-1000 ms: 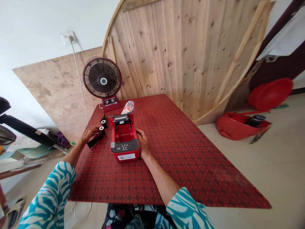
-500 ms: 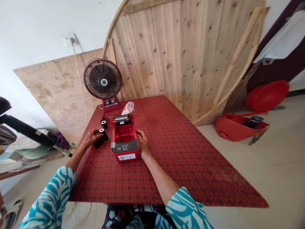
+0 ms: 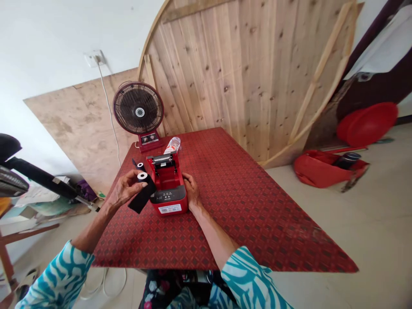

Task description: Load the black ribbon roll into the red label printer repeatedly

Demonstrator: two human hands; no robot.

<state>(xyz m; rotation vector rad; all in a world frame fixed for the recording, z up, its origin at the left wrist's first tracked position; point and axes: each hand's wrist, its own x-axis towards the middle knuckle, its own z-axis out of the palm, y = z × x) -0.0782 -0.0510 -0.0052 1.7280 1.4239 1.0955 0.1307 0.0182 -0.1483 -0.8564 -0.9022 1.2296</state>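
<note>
My left hand (image 3: 126, 189) grips a roll of black ribbon (image 3: 141, 197) with a white core, its loose end hanging down. The roll is held above the table, close to the left side of a red and black label printer (image 3: 170, 204). The printer's lid (image 3: 164, 162) stands raised, baring the red inside. Against the printer's right side rests my right hand (image 3: 192, 193), fingers curved along the casing. Behind the held roll, a second black roll (image 3: 140, 166) with a white core stands on the table.
The table (image 3: 257, 219) has a red patterned cover. A clear plastic bottle (image 3: 173, 145) lies behind the printer. A dark red fan (image 3: 140, 112) stands at the back left. On the floor to the right are a red bag (image 3: 309, 171) and a red basin (image 3: 367, 126).
My left hand has lifted the black ribbon roll off the table and brought it nearer the printer. My right hand has stayed at the printer's side.
</note>
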